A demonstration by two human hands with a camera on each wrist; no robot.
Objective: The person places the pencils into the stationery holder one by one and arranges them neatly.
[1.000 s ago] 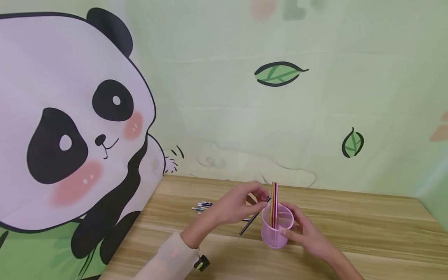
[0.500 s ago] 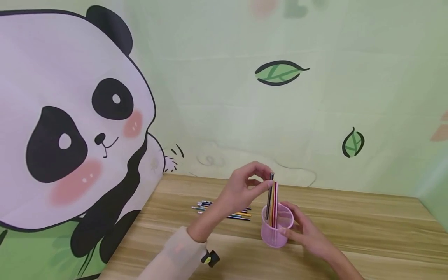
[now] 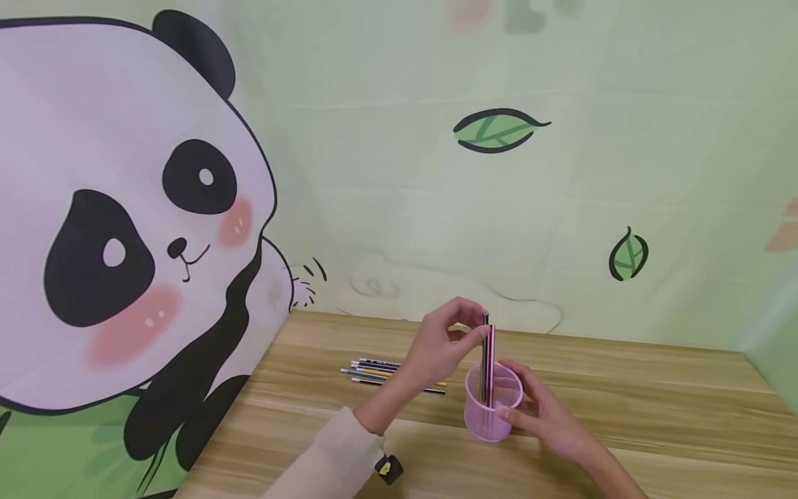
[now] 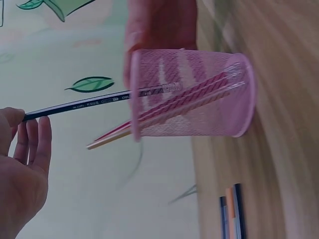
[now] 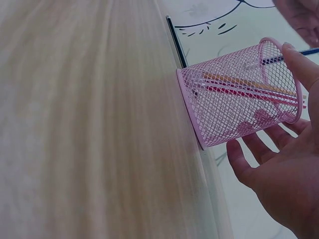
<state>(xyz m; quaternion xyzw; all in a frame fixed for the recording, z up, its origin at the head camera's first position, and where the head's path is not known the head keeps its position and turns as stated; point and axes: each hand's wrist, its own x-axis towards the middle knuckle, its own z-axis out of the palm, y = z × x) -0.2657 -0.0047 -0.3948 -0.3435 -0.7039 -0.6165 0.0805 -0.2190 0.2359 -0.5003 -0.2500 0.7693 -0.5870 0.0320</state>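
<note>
Between thumb and fingertips my left hand [image 3: 447,339] pinches a dark pencil [image 4: 75,105] near its top end. The pencil's eraser end is inside the mouth of a pink mesh pencil cup [image 3: 489,424], apart from the cup's base in the left wrist view. A red-striped pencil [image 4: 174,99] and a yellowish one [image 4: 112,137] lean inside the same cup, their ends above the rim. My right hand [image 3: 548,416] holds the cup by its right side, thumb at the rim and fingers around the back. The cup stands upright on the wooden table.
Several pencils [image 3: 369,372] lie in a loose pile on the table [image 3: 623,409], left of the cup and partly behind my left forearm. A pale green wall cloth [image 3: 386,138] with a painted panda and leaves rises behind the table's back edge.
My left hand has raised the dark pencil from beside the cup, turned it upright and brought its lower end into the cup. The right hand and cup have stayed in place.
</note>
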